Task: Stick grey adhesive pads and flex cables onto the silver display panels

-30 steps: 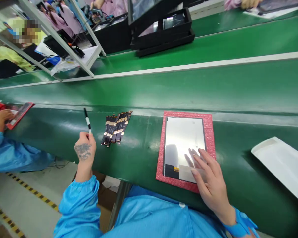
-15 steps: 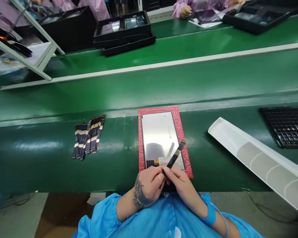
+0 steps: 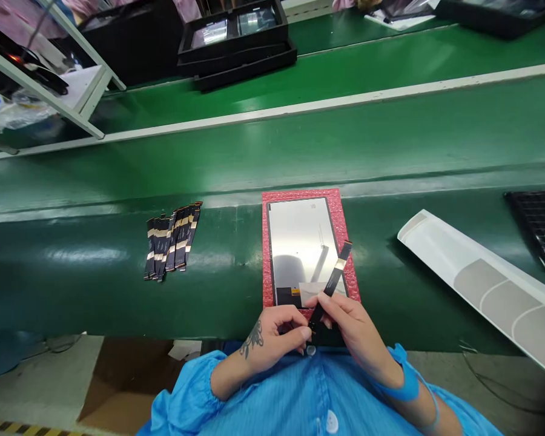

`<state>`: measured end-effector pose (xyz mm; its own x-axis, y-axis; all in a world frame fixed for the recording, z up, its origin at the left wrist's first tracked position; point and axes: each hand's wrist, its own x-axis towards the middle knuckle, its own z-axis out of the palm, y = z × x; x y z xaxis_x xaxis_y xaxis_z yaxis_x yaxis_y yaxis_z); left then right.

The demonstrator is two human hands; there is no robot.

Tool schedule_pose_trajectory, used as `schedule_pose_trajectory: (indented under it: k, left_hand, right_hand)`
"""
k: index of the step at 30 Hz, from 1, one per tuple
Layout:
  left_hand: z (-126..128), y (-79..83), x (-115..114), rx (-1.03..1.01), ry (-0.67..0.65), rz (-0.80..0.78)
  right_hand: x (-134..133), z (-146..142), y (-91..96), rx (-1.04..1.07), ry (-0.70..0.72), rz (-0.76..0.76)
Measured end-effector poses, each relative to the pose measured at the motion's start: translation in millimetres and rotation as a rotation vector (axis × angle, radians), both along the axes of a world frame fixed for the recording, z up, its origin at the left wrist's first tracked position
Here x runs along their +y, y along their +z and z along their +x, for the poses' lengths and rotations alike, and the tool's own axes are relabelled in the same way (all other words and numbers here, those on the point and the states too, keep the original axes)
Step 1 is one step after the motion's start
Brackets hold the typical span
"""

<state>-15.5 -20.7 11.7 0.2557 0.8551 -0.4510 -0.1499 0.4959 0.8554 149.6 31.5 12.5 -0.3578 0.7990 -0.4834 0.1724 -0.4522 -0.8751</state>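
Between the fingers and thumb of my right hand [image 3: 352,321] is a dark flat flex cable [image 3: 335,275] with a pale gold band, tilted up to the right. My left hand [image 3: 279,336], tattooed at the wrist, is closed with thumb and fingertips at the cable's lower end. Just beyond and partly below both hands lies a flat display panel [image 3: 297,236] with a silvery back, an orange tab and a dark strip along its near edge. It rests on a pink bubble-wrap sheet [image 3: 266,254]. More flex cables [image 3: 172,242] lie in a fanned pile to the left.
A long white curved tray [image 3: 476,281] slants along the right, with a black grid tray [image 3: 540,224] beyond it. Black trays [image 3: 240,54] holding panels stand on the far green bench. A white frame [image 3: 68,91] rises at the far left.
My hands have drawn slightly apart, uncovering more of the cable's lower part. The left hand's fingers have shifted down to its near end. The view has shifted a little.
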Motion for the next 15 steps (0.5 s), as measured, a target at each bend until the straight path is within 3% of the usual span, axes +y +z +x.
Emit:
schedule_pose_trajectory:
  k: [4, 7, 9, 13, 15]
  left_hand:
    - [-1.4, 1.1, -0.2, 0.04, 0.006, 0.019]
    - [-3.1, 0.0, -1.3, 0.224, 0.003, 0.172]
    - [-3.4, -4.0, -2.1, 0.385, -0.001, 0.366]
    - [-3.2, -20.0, -2.3, 0.866, 0.102, 0.801]
    - [-3.5, -28.3, -1.2, 1.124, 0.137, 0.913]
  right_hand:
    - [2.1, 0.3, 0.7, 0.08, 0.077, -0.077]
    - [6.2, 4.0, 1.6, 0.113, 0.175, -0.063]
    - [12.0, 7.2, 0.9, 0.065, 0.241, 0.081]
    - [32.0, 11.5, -8.6, -0.234, 0.239, 0.629]
    - [43.1, 10.9, -16.1, -0.394, 0.241, 0.843]
